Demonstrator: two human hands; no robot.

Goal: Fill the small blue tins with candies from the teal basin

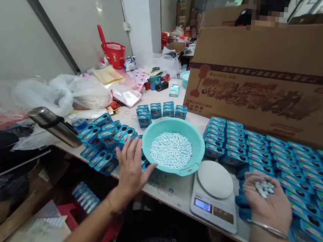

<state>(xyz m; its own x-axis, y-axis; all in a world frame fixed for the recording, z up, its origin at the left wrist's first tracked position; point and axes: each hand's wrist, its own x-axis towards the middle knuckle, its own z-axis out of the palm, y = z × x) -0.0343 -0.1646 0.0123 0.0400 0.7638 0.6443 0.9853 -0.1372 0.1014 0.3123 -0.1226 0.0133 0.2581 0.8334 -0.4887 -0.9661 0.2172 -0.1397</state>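
My left hand (131, 167) is open with fingers spread, in front of the small blue boxes (110, 135) at the near left and beside the basin's left rim. The turquoise plastic basin (195, 139) holds a heap of small pale tablets (171, 150). Palm up and cupped, my right hand (273, 204) carries a little pile of the same tablets (264, 188). To its left sits a white digital scale (195, 196), its round plate (215, 179) bare and its display reading 0.0. Rows of blue boxes (286, 159) stand around and behind my right hand.
A large cardboard carton (242, 49) stands behind the box rows, with a person partly visible beyond it. At left lie a steel flask (55, 126), plastic bags (87, 91) and a red bucket (115, 53). More blue boxes (168, 110) stand behind the basin.
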